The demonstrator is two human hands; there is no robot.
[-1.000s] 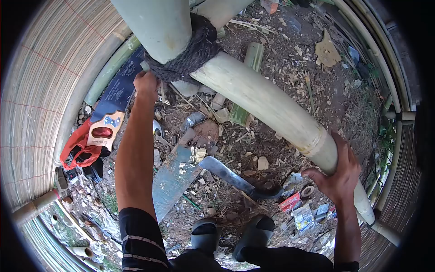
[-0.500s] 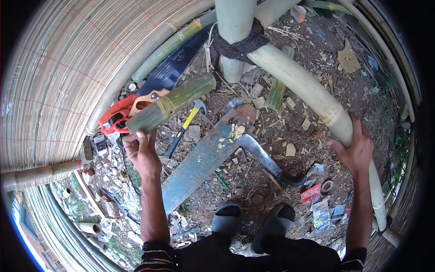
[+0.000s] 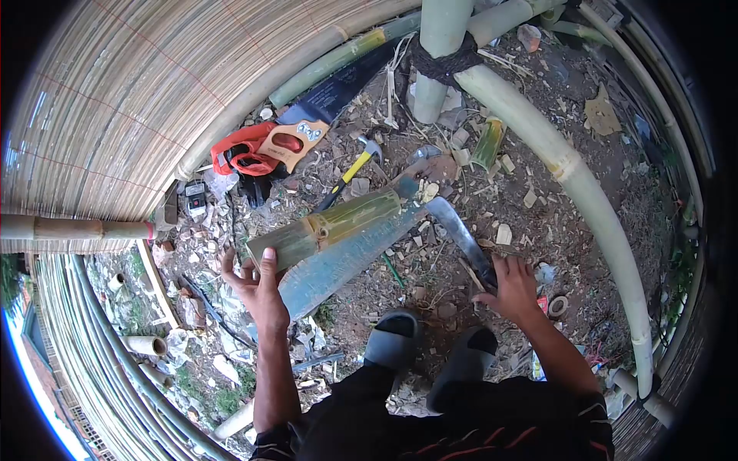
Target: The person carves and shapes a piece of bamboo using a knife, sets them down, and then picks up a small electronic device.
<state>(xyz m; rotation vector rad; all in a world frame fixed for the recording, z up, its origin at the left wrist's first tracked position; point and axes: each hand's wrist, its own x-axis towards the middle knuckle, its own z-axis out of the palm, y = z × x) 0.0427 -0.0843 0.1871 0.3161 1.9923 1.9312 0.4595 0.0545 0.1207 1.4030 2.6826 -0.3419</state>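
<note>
My left hand (image 3: 261,296) holds the near end of a split green bamboo piece (image 3: 330,230), thumb on top and other fingers partly hidden under it. The piece lies over a weathered blue-grey board (image 3: 346,265) on the ground. My right hand (image 3: 511,290) is at the dark handle of a machete (image 3: 458,230), its fingers bent over the handle. The blade points up and left, its tip near the board. A hammer (image 3: 351,175) with a yellow and black handle lies beyond the bamboo piece.
A handsaw (image 3: 294,144) lies beside a red bag (image 3: 242,146) at the upper left. A thick bamboo pole (image 3: 565,165), lashed to an upright post (image 3: 444,31), curves down the right side. Wood chips and a tape roll (image 3: 558,306) lie on the ground. Sandals (image 3: 393,340) are below.
My left hand has brought the bamboo piece from beside the post down over the board. My right hand has left the thick pole and moved down and left to the machete handle.
</note>
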